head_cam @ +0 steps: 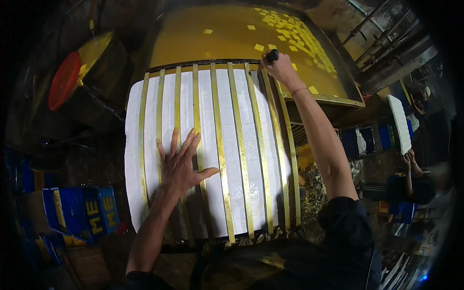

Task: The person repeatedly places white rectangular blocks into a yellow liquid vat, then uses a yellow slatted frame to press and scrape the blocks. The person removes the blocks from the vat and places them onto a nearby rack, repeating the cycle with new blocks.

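A large white slab [235, 152], marked with a faint grid, lies before me under several parallel yellow strips [219, 145]. My left hand [179, 166] rests on the slab and strips with its fingers spread, holding nothing. At the slab's far right corner my right hand [279, 67] is closed around a black handle [272, 55]. What the handle belongs to is mostly hidden; it may be a tool lying along the strips at the right. Just beyond, square yellow pieces [259, 47] float in a tank of yellowish liquid [195, 40].
A drum [105, 54] with a red round lid or basin [65, 80] stands at the far left. Blue plastic crates [78, 214] are stacked at the lower left. On the right, a person [417, 181] holds a white ribbed slab [398, 123]; pipes [377, 40] run beyond the tank.
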A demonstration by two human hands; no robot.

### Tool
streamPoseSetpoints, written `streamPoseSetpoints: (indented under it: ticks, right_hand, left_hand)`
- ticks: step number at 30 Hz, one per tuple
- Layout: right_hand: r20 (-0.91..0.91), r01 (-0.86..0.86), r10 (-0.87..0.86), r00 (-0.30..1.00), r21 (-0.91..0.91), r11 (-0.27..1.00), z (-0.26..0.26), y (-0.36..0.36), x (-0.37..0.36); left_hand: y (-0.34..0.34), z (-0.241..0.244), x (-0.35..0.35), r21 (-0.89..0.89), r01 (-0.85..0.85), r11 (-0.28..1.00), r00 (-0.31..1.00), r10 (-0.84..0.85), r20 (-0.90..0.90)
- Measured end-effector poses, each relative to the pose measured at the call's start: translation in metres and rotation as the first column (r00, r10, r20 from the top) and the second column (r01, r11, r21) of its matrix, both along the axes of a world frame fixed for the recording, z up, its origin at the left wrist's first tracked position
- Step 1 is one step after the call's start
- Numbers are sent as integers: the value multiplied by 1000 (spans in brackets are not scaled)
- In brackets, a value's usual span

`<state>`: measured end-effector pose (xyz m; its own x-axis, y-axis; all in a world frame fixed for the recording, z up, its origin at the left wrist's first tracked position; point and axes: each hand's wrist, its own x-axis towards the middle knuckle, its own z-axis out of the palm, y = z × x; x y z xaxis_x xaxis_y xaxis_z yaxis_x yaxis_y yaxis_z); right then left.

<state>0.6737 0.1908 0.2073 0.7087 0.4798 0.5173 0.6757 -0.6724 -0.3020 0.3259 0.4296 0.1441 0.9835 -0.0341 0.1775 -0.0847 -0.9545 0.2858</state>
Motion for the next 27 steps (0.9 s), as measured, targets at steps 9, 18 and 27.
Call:
streamPoseSetpoints:
  ticks: [9,18,27]
  right_hand:
    - [-605,-176,81,792,-100,979,27,-92,-274]
    - [-231,-70,74,970,28,997,67,26,-170]
    - [-286,-174,97,953,-256,951,11,4,-183]
  left_hand:
    - [9,-5,-1,-31,-46,998,999,46,-13]
    - [17,-3,-6,89,-7,996,980,-11,200]
    - [18,-12,-6,126,-70,990,997,74,-31]
